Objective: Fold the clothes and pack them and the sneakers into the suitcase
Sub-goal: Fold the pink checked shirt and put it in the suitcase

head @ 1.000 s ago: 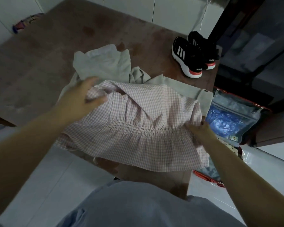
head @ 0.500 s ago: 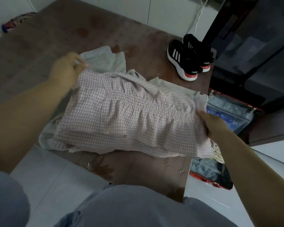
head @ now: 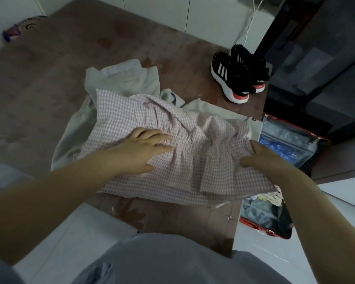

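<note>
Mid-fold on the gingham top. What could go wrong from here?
1. The pink gingham top lies on the pale green garment; sliding it could drag or crease that one.
2. Its right edge, in the right hand, overhangs the table above the open suitcase; released, it may slip in unfolded.

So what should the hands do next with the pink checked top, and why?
Probably fold the right side over to the middle. The left hand lies flat on the pink checked top, pinning it, while the right hand grips its right edge. The top is spread wide over a pale garment, not yet folded small.
</note>
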`<state>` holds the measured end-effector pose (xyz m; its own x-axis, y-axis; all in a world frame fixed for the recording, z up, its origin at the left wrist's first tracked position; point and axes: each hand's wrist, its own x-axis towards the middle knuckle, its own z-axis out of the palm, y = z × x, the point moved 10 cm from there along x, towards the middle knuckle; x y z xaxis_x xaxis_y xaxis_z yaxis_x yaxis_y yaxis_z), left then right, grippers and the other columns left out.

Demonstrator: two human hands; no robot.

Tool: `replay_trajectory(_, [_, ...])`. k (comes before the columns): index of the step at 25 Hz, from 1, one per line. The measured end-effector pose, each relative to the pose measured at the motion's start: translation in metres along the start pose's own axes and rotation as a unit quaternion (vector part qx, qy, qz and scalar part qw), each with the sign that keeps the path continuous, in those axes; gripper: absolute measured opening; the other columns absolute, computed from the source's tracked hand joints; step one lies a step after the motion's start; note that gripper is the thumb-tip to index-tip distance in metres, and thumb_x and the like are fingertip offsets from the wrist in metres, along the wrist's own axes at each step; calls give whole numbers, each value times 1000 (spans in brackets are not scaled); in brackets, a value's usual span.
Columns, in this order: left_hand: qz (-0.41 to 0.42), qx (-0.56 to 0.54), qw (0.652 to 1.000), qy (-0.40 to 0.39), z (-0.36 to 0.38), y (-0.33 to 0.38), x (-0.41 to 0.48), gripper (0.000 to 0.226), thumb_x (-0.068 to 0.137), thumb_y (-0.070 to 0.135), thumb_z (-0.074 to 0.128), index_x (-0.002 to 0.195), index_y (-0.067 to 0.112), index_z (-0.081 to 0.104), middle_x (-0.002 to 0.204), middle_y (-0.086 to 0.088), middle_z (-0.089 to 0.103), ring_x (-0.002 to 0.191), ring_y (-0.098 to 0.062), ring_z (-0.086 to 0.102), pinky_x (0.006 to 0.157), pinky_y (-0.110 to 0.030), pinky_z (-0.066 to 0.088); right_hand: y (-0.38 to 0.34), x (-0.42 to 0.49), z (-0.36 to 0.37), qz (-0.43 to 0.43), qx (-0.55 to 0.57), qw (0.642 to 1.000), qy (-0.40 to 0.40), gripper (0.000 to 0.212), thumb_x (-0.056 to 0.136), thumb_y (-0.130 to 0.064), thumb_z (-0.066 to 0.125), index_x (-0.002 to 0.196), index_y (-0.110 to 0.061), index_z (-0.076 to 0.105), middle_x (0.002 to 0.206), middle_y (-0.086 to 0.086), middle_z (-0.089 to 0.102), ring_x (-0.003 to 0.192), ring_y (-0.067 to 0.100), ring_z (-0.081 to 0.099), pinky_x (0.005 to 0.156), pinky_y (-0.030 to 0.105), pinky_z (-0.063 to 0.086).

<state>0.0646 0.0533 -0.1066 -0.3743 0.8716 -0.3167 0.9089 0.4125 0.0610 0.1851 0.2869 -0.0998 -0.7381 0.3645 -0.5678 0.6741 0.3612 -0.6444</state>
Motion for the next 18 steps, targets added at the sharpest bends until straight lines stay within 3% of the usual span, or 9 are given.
replay_trajectory(2, [-26, -293, 952, 81, -37, -10, -15, 51, 90, 32, 57, 135, 40, 35, 144, 11, 35, 135, -5, 29, 115, -29, 18, -57, -17, 8, -73, 18, 997, 5, 60, 85, -7, 60, 137, -23, 36, 117, -8, 52, 88, 5, 51, 66, 18, 40])
replay_trajectory(5, [-136, -578, 782, 191, -75, -60, -47, 17, 96, 34, 47, 110, 30, 55, 105, 17, 64, 93, 15, 58, 100, -16, 40, -171, -56, 66, -266, -86, 960, -3, 75, 86, -7, 59, 147, -18, 17, 136, -7, 35, 122, 7, 36, 88, 1, 26])
replay_trajectory(7, [-170, -712, 652, 197, -81, -85, -62, 36, 88, 54, 47, 100, 25, 64, 96, 7, 72, 81, 2, 67, 85, -23, 51, -223, -75, 136, -356, -169, 919, -28, 74, 86, -8, 56, 147, -11, 15, 145, 8, 36, 129, 22, 39, 102, 16, 30])
replay_trajectory(8, [-184, -728, 631, 195, -82, -94, -70, 44, 81, 62, 51, 98, 25, 67, 100, 7, 72, 82, -1, 68, 77, -21, 52, -241, -85, 172, -377, -207, 903, -27, 73, 85, -9, 54, 147, -9, 15, 139, 14, 41, 122, 29, 47, 98, 29, 39])
replay_trajectory(9, [-202, -702, 655, 194, -82, -103, -77, 42, 74, 62, 57, 99, 29, 69, 104, 13, 70, 86, 2, 67, 74, -16, 50, -250, -88, 205, -393, -252, 884, 2, 72, 85, -12, 54, 146, -6, 15, 130, 16, 47, 112, 32, 54, 85, 35, 44])
replay_trajectory(10, [-230, -635, 708, 204, -81, -115, -83, 38, 72, 55, 64, 104, 34, 68, 107, 21, 65, 92, 4, 63, 76, -13, 47, -259, -91, 226, -414, -293, 859, 65, 72, 85, -16, 56, 145, -2, 18, 122, 15, 51, 102, 29, 58, 73, 34, 45])
replay_trajectory(12, [-300, -467, 795, 247, -77, -137, -95, 45, 79, 30, 71, 121, 26, 60, 111, 15, 57, 106, -4, 55, 83, -17, 38, -253, -93, 262, -412, -334, 843, 87, 72, 81, -30, 64, 138, 2, 35, 108, 12, 61, 87, 22, 62, 62, 28, 44])
replay_trajectory(15, [-319, -516, 747, 271, -49, -156, -91, 41, 83, 12, 68, 123, 12, 59, 112, 3, 60, 110, -16, 57, 86, -22, 39, -224, -94, 304, -444, -320, 836, -35, 75, 80, -35, 66, 139, -4, 32, 128, 19, 48, 112, 34, 49, 93, 41, 41])
replay_trajectory(18, [-306, -583, 710, 250, -19, -170, -78, 49, 78, 16, 70, 125, 15, 56, 123, 0, 59, 113, -21, 57, 102, -38, 42, -190, -82, 285, -442, -331, 834, 16, 78, 77, -41, 68, 141, -13, 33, 145, 16, 32, 133, 36, 27, 113, 55, 17])
